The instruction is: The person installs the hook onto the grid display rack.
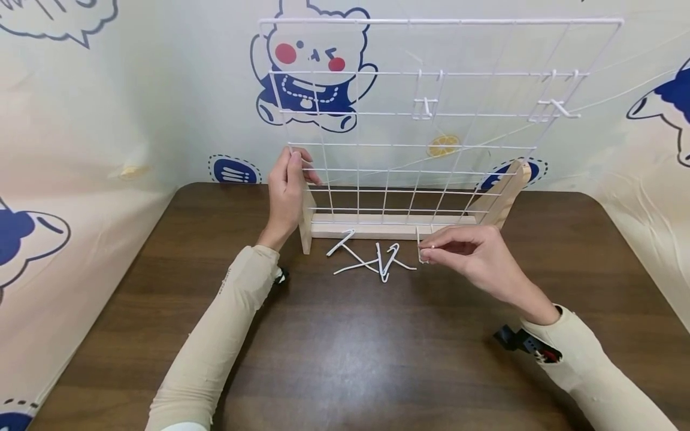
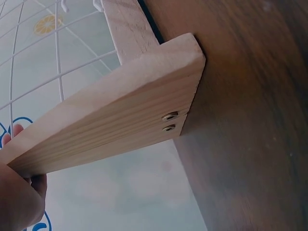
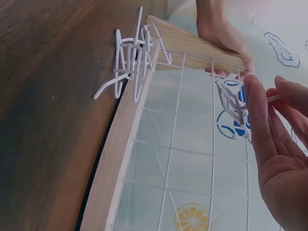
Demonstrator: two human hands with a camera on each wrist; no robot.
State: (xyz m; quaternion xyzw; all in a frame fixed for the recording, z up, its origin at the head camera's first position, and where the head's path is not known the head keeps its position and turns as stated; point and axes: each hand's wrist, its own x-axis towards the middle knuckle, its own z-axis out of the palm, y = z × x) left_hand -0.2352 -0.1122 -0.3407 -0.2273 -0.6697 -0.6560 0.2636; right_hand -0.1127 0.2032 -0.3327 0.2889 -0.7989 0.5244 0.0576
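A white wire grid (image 1: 442,21) stands upright in a wooden frame with a base bar (image 1: 366,231). My left hand (image 1: 287,188) grips the frame's left wooden side piece (image 2: 120,106) near its upper end, fingers reaching behind it. Between thumb and fingertips, my right hand (image 1: 482,258) pinches a white wire hook (image 3: 232,103), held in front of the grid's lower part. Several loose white hooks (image 1: 380,263) lie in a tangled group on the table before the base bar, left of the right hand.
Two white hooks hang on the grid's upper rows, one near the middle (image 1: 426,106) and one at the right (image 1: 557,108). The right wooden side piece (image 1: 504,194) slants upward. A brown wooden table (image 1: 345,359) lies below, with a patterned curtain (image 1: 178,90) behind.
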